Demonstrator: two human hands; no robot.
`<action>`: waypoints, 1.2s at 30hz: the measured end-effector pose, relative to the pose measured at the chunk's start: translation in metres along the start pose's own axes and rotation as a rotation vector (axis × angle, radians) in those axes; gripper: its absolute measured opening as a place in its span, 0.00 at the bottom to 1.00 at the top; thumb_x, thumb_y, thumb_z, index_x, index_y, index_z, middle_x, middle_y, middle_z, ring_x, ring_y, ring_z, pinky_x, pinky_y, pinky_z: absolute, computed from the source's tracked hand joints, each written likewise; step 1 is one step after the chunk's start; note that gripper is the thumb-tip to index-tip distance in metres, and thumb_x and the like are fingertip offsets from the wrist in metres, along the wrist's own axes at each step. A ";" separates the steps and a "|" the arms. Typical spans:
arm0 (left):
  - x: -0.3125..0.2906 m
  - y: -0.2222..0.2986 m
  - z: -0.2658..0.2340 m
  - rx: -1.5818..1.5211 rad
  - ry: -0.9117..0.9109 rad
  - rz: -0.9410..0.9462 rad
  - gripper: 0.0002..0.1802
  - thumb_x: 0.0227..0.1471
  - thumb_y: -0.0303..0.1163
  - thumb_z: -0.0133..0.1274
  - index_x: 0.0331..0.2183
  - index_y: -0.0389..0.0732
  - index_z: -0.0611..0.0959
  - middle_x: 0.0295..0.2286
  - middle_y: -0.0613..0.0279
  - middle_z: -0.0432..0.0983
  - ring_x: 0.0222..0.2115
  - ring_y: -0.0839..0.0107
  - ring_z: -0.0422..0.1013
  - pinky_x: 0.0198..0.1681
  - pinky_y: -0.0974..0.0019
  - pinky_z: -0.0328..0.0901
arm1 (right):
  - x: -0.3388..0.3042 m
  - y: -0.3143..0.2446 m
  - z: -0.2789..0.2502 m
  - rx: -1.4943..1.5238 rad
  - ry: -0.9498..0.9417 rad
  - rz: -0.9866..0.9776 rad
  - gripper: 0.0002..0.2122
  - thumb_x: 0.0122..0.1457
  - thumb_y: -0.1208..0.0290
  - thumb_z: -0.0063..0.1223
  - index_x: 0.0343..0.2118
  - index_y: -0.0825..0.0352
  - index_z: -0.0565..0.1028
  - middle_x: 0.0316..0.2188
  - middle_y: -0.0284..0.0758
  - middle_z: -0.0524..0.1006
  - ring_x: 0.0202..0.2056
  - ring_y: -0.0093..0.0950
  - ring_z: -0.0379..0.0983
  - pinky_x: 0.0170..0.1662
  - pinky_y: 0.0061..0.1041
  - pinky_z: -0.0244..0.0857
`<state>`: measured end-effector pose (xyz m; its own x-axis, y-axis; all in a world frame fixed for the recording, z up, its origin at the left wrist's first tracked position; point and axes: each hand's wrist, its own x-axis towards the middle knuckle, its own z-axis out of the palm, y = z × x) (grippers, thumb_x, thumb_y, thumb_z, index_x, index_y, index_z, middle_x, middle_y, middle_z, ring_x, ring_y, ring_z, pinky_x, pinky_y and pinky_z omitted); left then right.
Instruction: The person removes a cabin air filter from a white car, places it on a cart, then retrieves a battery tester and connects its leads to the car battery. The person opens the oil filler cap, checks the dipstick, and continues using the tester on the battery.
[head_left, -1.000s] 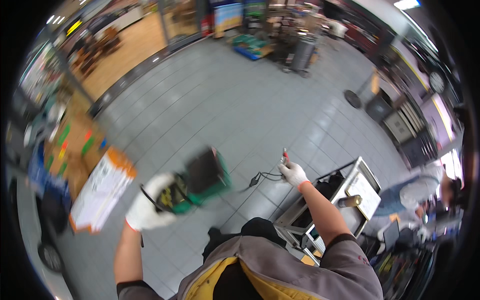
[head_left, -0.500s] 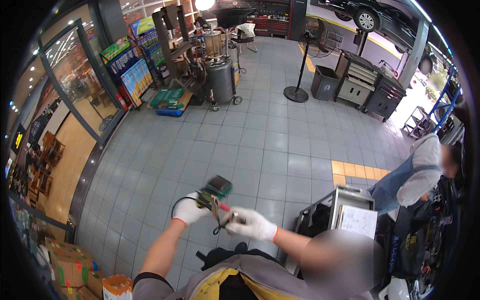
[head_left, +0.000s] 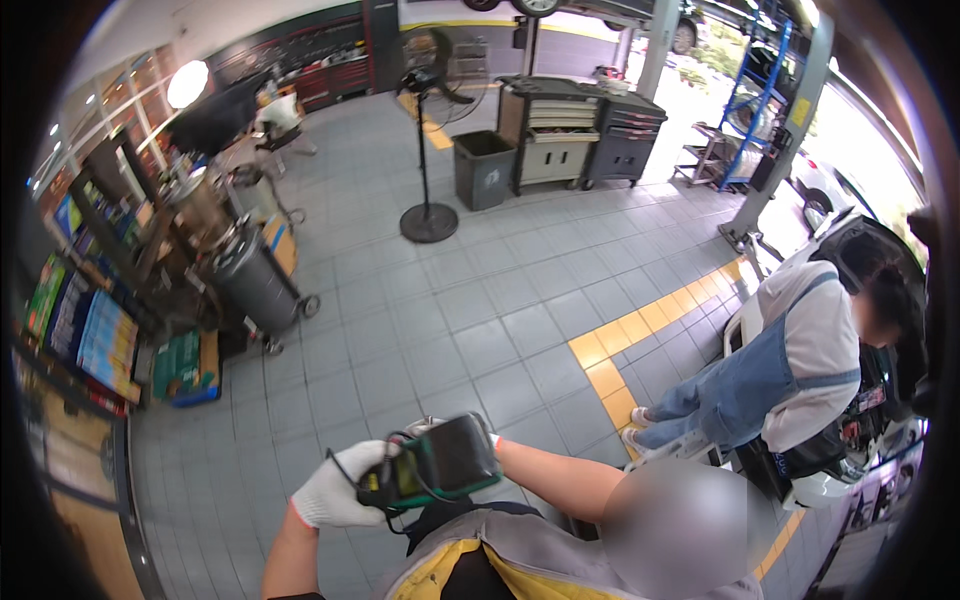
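Note:
A green-and-black handheld tester (head_left: 455, 460) with a dark screen and thin black cables lies tilted in front of my body. My left hand (head_left: 345, 487), in a white glove with an orange cuff, is closed round its left end, where a cable loops over the glove. My right hand (head_left: 425, 425), gloved alike, is mostly hidden behind the tester. Only a bit of its curled fingers and the cuff show, and what they grip cannot be made out.
A person (head_left: 745, 385) in blue overalls leans over a car at the right. Ahead stand a floor fan (head_left: 430, 150), a grey bin (head_left: 484, 170) and tool cabinets (head_left: 560, 140). A wheeled grey drum (head_left: 258, 280) and a green box (head_left: 180, 365) are at the left.
My view has swung to the right. The tester has turned so its screen side lies across my right hand, which held a metal clamp in plain sight before.

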<state>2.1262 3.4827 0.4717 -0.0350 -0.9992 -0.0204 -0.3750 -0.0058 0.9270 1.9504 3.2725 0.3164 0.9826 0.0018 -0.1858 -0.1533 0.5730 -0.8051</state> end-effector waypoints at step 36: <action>1.505 -0.163 -0.322 -1.466 -0.207 -0.074 0.52 0.48 0.49 0.66 0.67 0.31 0.65 0.60 0.39 0.68 0.53 0.45 0.73 0.56 0.42 0.71 | -0.140 -0.471 -1.018 0.088 1.493 0.836 0.24 0.67 0.53 0.50 0.53 0.69 0.80 0.42 0.41 0.85 0.40 0.32 0.84 0.44 0.34 0.78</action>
<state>2.4331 1.9670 0.4109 -0.2337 -0.9721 -0.0181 0.8606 -0.2155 0.4614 1.7785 2.1684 0.1482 -0.3060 -0.3775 -0.8740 -0.4795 0.8542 -0.2011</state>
